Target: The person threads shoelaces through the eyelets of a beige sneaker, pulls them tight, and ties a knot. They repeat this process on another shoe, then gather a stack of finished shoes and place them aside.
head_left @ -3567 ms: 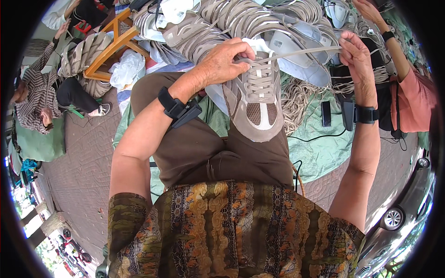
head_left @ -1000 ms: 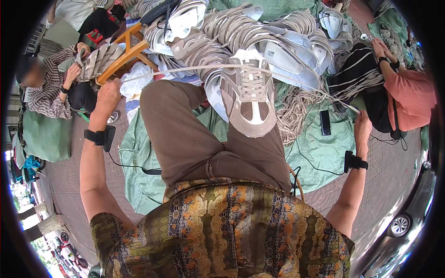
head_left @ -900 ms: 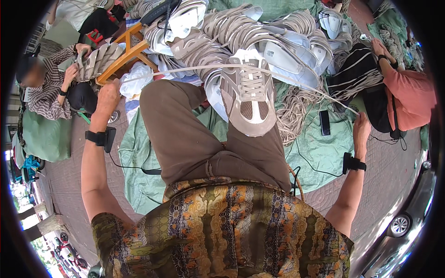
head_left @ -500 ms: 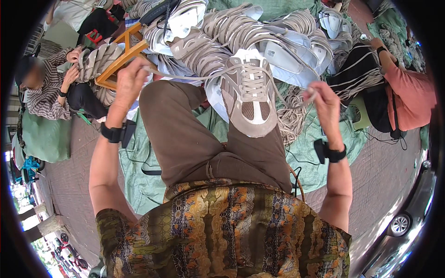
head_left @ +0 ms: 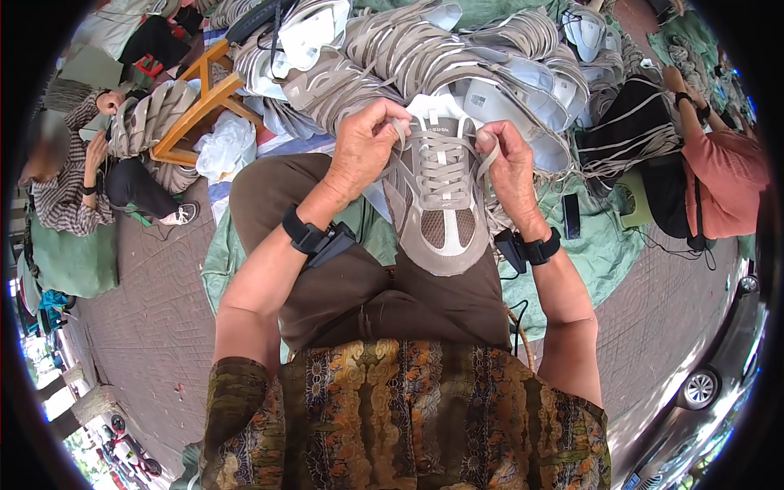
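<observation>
A beige and brown sneaker upper (head_left: 443, 245) with a mesh toe lies over my right thigh, its toe toward me. A flat beige shoelace (head_left: 442, 173) crosses its tongue in several rows. My left hand (head_left: 366, 147) is at the upper's left top edge, thumb and forefinger pinched on one lace end. At the right top edge, my right hand (head_left: 510, 163) pinches the other lace end, which hangs in a short loop below the fingers. Both wrists wear black straps with small dark devices.
Piles of similar shoe uppers (head_left: 408, 49) lie just beyond my knees. A wooden stool frame (head_left: 196, 106) and a white plastic bag (head_left: 226, 147) are to the left. A phone (head_left: 571, 216) lies on the green sheet (head_left: 604, 261). People sit at both sides, one beside bundled laces (head_left: 629, 139).
Both hands have come inward from wide apart to the top edges of the upper, still holding lace ends. The lace spans no longer stretch out to the sides.
</observation>
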`<state>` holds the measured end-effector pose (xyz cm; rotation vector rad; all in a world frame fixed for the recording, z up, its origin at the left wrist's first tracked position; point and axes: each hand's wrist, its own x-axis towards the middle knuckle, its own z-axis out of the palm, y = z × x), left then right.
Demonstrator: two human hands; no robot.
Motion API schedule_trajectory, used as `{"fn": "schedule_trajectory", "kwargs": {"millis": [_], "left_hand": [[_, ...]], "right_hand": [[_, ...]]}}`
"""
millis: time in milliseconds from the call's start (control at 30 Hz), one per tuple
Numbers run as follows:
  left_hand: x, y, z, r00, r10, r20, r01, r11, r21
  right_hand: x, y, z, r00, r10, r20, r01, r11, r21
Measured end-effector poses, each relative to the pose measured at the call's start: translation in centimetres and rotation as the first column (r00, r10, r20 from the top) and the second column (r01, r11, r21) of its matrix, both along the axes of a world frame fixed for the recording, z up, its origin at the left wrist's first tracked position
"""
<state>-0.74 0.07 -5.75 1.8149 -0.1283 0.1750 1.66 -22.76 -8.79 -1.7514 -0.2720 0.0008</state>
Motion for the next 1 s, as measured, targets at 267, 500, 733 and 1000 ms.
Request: {"fn": "schedule_trajectory", "kwargs": {"millis": [267, 500, 733, 1000], "left_hand": [[-0.3, -0.3, -0.6, 0.999, -0.012, 0.044, 0.013, 0.999, -0.040], [-0.5, -0.4, -0.7, 0.999, 0.017, 0.031, -0.018, 0.999, 0.026], [-0.6, -0.3, -0.9, 0.998, 0.024, 0.055, -0.028, 0.997, 0.072], [-0.7, -0.6, -1.0, 0.984, 0.021, 0.179, -0.046, 0.989, 0.138]], "right_hand": [[-0.2, 0.1, 0.3, 0.994, -0.005, 0.110, 0.015, 0.996, -0.091], [-0.2, 0.0, 1.2, 0.939, 0.049, 0.340, 0.059, 0.953, -0.299], [0.9, 0.1, 3.3, 0.851, 0.203, 0.484, 0.072, 0.869, -0.490], [1.6, -0.1, 3.3, 0.920, 0.236, 0.314, -0.063, 0.878, -0.474]]}}
